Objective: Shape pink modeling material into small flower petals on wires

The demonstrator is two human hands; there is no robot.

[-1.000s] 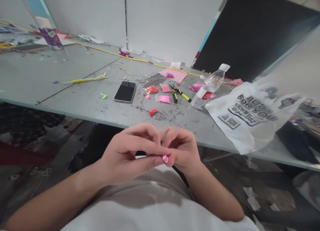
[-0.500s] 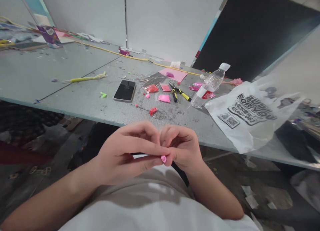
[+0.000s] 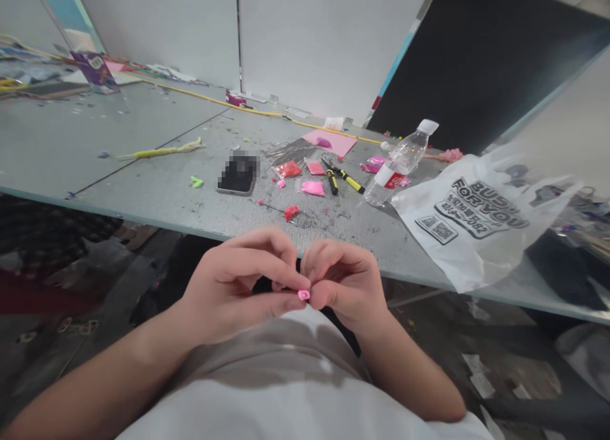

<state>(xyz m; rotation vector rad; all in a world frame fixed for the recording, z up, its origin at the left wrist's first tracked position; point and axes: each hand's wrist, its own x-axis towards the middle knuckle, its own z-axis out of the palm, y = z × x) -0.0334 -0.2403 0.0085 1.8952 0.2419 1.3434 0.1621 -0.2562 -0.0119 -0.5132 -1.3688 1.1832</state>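
Both hands meet in front of my chest, below the table edge. My left hand (image 3: 238, 287) and my right hand (image 3: 345, 281) pinch a tiny pink piece (image 3: 304, 294) between thumbs and fingertips; the other fingers are curled in. On the grey table (image 3: 157, 192) beyond them lie small bags of pink and red bits (image 3: 312, 188), a red clump on a wire (image 3: 291, 213) and yellow-handled pliers (image 3: 342, 178).
A phone (image 3: 238, 173) lies left of the bags. A plastic water bottle (image 3: 398, 167) lies tipped at the right, beside a printed white plastic bag (image 3: 471, 218). A pink sheet (image 3: 328, 141) and a yellow-green pipe cleaner (image 3: 162, 151) lie farther back. Clutter fills the far left.
The hands have shifted slightly up and left while working the pink piece; it now sits between the fingertips of both hands rather than by the left thumb tip.
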